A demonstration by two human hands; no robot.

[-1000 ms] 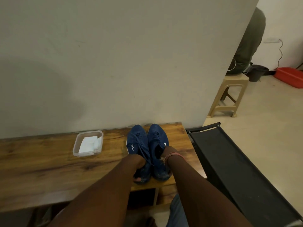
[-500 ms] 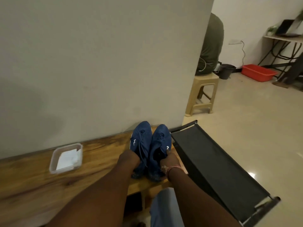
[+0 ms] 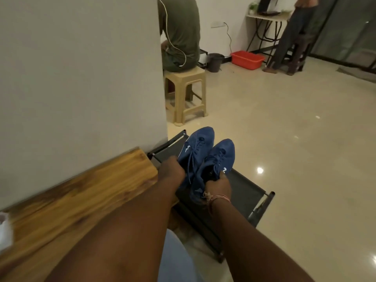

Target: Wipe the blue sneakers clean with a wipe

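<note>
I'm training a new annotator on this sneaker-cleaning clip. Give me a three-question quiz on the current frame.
1. True or false: each hand holds one blue sneaker.
2. What are the sneakers above? A) wooden table B) black rack C) beige stool
3. Name the colour of the tub on the far floor.

Key:
1. True: left hand holds the left sneaker, right hand holds the right sneaker.
2. B, the black rack.
3. Red: the tub.
</note>
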